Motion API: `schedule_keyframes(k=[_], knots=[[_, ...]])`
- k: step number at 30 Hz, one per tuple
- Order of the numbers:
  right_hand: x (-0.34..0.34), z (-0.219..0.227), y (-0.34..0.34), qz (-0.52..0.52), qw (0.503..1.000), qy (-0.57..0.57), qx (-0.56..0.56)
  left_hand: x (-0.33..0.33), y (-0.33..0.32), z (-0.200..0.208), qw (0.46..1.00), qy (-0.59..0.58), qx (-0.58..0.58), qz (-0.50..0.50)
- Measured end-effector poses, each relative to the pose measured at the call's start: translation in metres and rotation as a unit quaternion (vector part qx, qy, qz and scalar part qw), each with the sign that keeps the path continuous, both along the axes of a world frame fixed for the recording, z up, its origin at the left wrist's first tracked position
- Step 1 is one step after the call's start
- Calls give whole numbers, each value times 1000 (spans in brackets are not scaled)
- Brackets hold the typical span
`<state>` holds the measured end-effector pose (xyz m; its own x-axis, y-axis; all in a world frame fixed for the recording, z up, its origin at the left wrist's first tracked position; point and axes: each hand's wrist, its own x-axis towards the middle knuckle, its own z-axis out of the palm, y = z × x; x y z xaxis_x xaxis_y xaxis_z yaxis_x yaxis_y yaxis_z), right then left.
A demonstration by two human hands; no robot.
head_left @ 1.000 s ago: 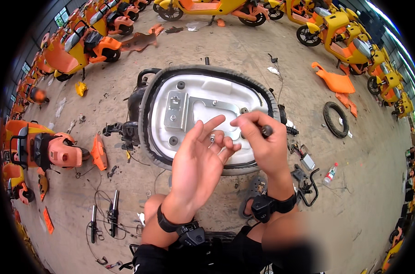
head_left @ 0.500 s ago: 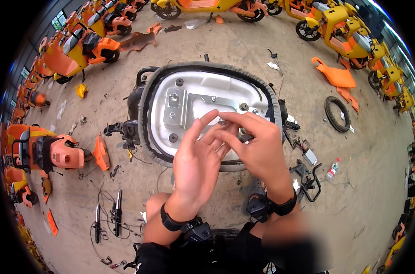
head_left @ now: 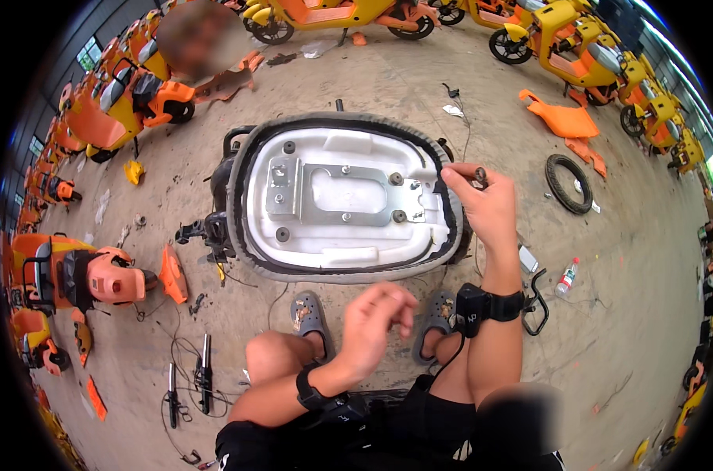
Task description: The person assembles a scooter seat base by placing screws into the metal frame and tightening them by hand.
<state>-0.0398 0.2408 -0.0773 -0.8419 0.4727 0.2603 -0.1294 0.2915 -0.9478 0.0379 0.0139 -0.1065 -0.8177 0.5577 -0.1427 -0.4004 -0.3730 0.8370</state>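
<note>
An upturned scooter seat (head_left: 349,263) shows its white underside and dark padded rim. A metal bracket (head_left: 313,216) with several bolts is fixed across it, with black rubber feet (head_left: 283,234) around it. At the seat's right edge is my right hand (head_left: 490,208), closed on a small round dark metal piece (head_left: 480,176) whose exact kind I cannot make out. My left hand (head_left: 372,323) hovers in front of the near rim, apart from the seat. Its fingers are loosely bent and somewhat spread, with nothing visible in them.
Black frame parts (head_left: 207,230) stick out left of the seat. Rightward lie a tyre (head_left: 568,184), an orange panel (head_left: 561,118), a plastic bottle (head_left: 568,276) and a bent black bar (head_left: 539,302). Fork tubes (head_left: 206,373) with cables lie at near left. Parked scooters (head_left: 129,110) stand around.
My hands have come apart from over the seat. The right has moved to the seat's right edge with the small piece; the left has drawn back toward me, uncovering the bracket.
</note>
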Motion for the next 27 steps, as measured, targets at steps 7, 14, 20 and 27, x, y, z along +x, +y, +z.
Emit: schedule_keyframes(k=[7, 14, 20, 27], knots=[[8, -19, 7, 28, 976, -152, 155, -27, 20, -62, 988, -23, -131, -80], [10, -37, -3, 41, 964, -149, 217, -24, 33, -44, 992, -97, -78, 16], [10, -36, -6, 54, 950, -157, 264, -27, 32, -44, 993, -74, -87, 5], [6, -42, -10, 43, 949, -139, 281, -28, 34, -41, 993, -45, -101, 33]])
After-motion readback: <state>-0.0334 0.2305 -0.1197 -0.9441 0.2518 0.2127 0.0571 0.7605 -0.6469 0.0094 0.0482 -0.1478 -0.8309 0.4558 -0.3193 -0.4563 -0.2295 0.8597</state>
